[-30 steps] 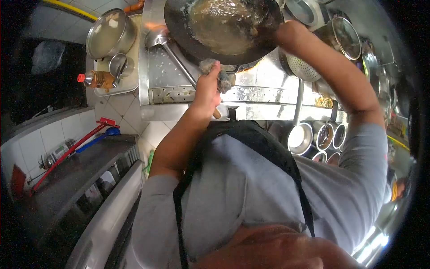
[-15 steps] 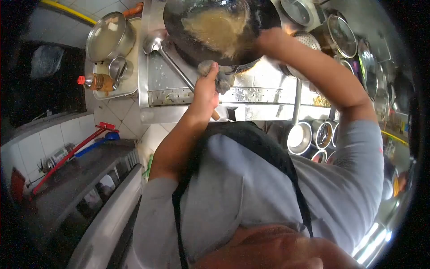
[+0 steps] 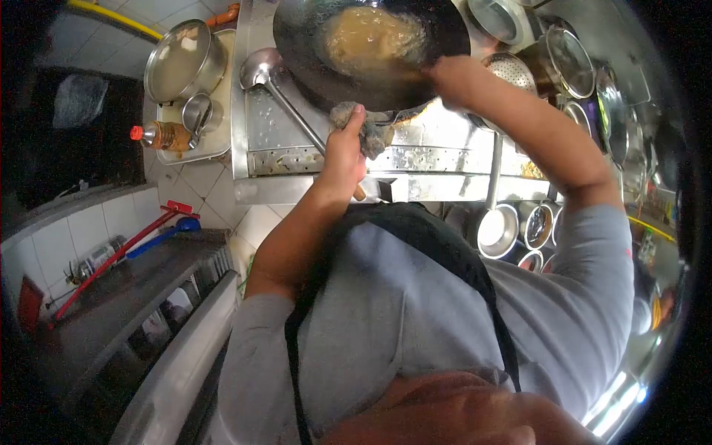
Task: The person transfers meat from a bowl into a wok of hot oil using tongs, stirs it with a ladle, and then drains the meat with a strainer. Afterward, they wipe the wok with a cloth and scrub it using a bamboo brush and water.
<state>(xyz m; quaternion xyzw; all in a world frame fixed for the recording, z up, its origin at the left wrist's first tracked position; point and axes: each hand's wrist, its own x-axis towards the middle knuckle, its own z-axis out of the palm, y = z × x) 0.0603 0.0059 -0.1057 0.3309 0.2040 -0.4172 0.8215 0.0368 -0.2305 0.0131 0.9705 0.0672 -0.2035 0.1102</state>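
Observation:
A dark wok (image 3: 304,74) sits at the top of the view, with pale brown liquid (image 3: 374,37) bubbling in its middle. My left hand (image 3: 344,152) is closed on a bunched grey cloth (image 3: 374,137), pressed to the wok's near rim. A steel ladle (image 3: 259,68) lies left of the wok; its handle runs under my left hand, and the wooden end shows below. Over the wok's right side, my right hand (image 3: 457,81) is closed in a fist. Whatever it grips is blurred and hidden, though a brownish streak reaches into the wok.
On the left, a large steel pot (image 3: 185,63), a small steel cup (image 3: 202,113) and a red-capped bottle (image 3: 167,136) stand around a tray (image 3: 222,144). A perforated skimmer (image 3: 512,73) lies right of the wok. Several steel pots (image 3: 497,230) sit below the counter edge.
The liquid has drawn together into a rounder pool nearer the wok's middle. My right hand has shifted slightly right and down; my left hand keeps its hold on the cloth.

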